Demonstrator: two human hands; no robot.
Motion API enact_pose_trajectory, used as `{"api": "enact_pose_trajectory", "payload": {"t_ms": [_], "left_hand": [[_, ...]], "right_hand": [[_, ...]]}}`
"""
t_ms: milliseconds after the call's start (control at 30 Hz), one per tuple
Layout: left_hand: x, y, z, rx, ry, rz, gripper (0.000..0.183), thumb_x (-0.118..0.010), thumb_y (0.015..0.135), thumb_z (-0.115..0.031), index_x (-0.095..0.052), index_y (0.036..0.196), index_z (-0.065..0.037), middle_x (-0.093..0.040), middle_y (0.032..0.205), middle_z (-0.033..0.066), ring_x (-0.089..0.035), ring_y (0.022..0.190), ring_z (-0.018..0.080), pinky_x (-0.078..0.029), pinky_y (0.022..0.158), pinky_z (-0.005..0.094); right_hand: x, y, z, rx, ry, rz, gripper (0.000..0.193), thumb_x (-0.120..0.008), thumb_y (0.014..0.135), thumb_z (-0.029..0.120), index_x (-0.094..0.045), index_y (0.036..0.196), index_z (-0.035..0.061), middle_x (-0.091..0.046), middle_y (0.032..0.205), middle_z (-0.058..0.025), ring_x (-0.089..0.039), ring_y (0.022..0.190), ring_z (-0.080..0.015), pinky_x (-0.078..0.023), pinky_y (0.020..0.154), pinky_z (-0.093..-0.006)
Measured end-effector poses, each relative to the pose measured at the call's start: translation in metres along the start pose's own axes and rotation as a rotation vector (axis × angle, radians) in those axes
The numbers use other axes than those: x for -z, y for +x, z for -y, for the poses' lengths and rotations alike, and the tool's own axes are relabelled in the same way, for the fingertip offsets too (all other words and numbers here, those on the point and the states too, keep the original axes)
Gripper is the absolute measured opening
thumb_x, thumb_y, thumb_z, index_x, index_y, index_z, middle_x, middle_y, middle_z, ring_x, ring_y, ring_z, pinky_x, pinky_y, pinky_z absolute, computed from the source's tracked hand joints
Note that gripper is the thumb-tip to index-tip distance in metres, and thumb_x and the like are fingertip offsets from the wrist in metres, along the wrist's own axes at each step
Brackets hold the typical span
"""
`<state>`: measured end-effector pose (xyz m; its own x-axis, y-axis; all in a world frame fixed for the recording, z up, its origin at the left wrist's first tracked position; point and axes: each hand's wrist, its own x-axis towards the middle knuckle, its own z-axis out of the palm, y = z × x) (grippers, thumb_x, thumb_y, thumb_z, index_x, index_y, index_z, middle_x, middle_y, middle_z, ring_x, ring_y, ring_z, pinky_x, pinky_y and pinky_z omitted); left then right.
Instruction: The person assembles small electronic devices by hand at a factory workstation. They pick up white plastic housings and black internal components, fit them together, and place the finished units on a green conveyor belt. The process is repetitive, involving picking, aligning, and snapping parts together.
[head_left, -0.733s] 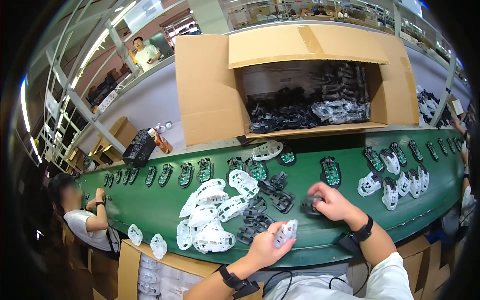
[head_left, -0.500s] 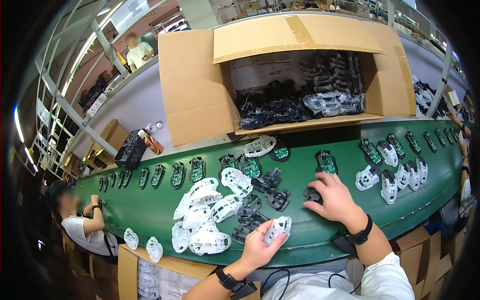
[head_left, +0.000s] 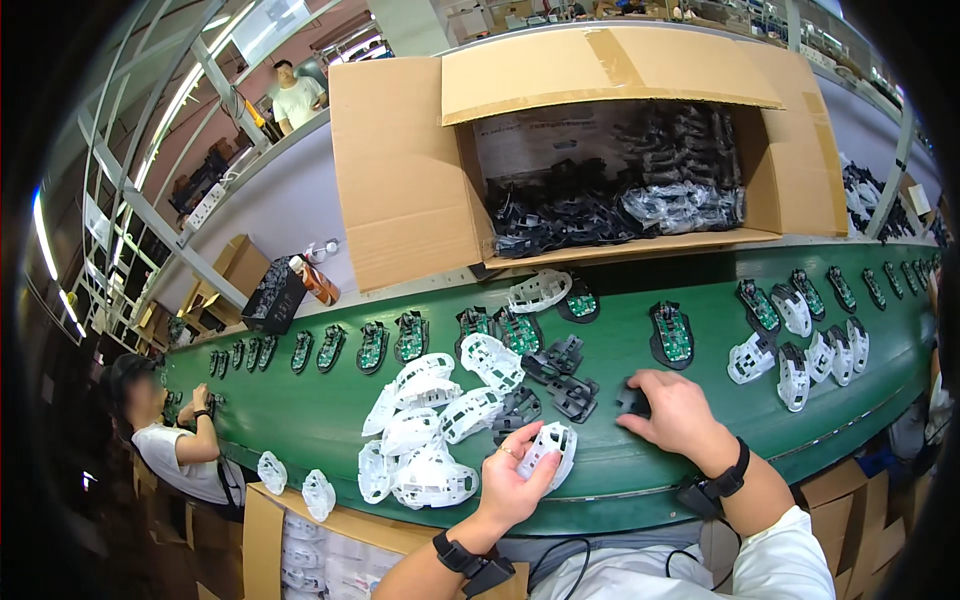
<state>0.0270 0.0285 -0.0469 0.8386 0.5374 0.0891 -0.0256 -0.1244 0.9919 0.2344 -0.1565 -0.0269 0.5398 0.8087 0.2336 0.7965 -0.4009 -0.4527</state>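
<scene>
My left hand holds a white openwork mouse shell just above the near edge of the green conveyor belt. My right hand lies on the belt with its fingers over a small black part. Between the hands and the belt's middle lie loose black frames. A heap of white shells sits left of my left hand. A black base with a green circuit board lies just beyond my right hand.
A big open cardboard box of black parts stands behind the belt. Rows of circuit-board bases and white shells run along it. A seated person works at the left; another person stands far back.
The view has shifted a little. My right hand has slid slightly toward me over the black part. My left hand keeps the white shell, turned a bit more upright.
</scene>
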Motion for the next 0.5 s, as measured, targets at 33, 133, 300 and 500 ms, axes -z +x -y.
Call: {"api": "enact_pose_trajectory", "payload": {"t_ms": [33,133,300,500], "left_hand": [[0.002,0.000,0.004,0.010,-0.009,0.002,0.048,-0.074,0.095,-0.012,-0.058,0.136,0.008,-0.077,0.104,0.0114,-0.070,0.087,0.0097,-0.056,0.077,0.0266],[0.005,-0.002,0.002,0.021,0.024,0.003,0.050,-0.075,0.093,-0.014,-0.058,0.136,0.008,-0.077,0.103,0.0115,-0.070,0.087,0.0102,-0.057,0.077,0.0271],[0.002,-0.004,0.000,-0.074,0.209,0.012,0.067,-0.087,0.083,-0.029,-0.060,0.133,0.007,-0.077,0.101,0.0161,-0.073,0.086,0.0153,-0.058,0.078,0.0301],[-0.007,-0.004,-0.021,-0.357,0.413,0.028,0.075,-0.093,0.076,-0.035,-0.063,0.129,0.007,-0.076,0.103,0.0196,-0.076,0.086,0.0240,-0.060,0.080,0.0336]], "right_hand": [[-0.003,0.003,0.005,-0.007,0.084,-0.034,0.056,-0.089,0.075,0.029,-0.067,0.120,0.0030,-0.069,0.123,-0.0184,-0.069,0.108,-0.0362,-0.057,0.092,-0.0430],[-0.005,0.001,0.037,0.089,0.827,-0.011,0.062,-0.088,0.080,0.028,-0.064,0.131,0.0015,-0.070,0.123,-0.0199,-0.070,0.110,-0.0355,-0.056,0.097,-0.0422],[-0.037,-0.003,0.043,0.471,0.544,-0.049,0.066,-0.086,0.083,0.027,-0.061,0.135,-0.0035,-0.063,0.139,-0.0224,-0.064,0.125,-0.0377,-0.052,0.106,-0.0433],[-0.045,-0.011,0.049,0.107,0.980,0.167,0.066,-0.089,0.081,0.028,-0.060,0.130,-0.0036,-0.069,0.123,-0.0174,-0.070,0.114,-0.0318,-0.058,0.097,-0.0407]]}}
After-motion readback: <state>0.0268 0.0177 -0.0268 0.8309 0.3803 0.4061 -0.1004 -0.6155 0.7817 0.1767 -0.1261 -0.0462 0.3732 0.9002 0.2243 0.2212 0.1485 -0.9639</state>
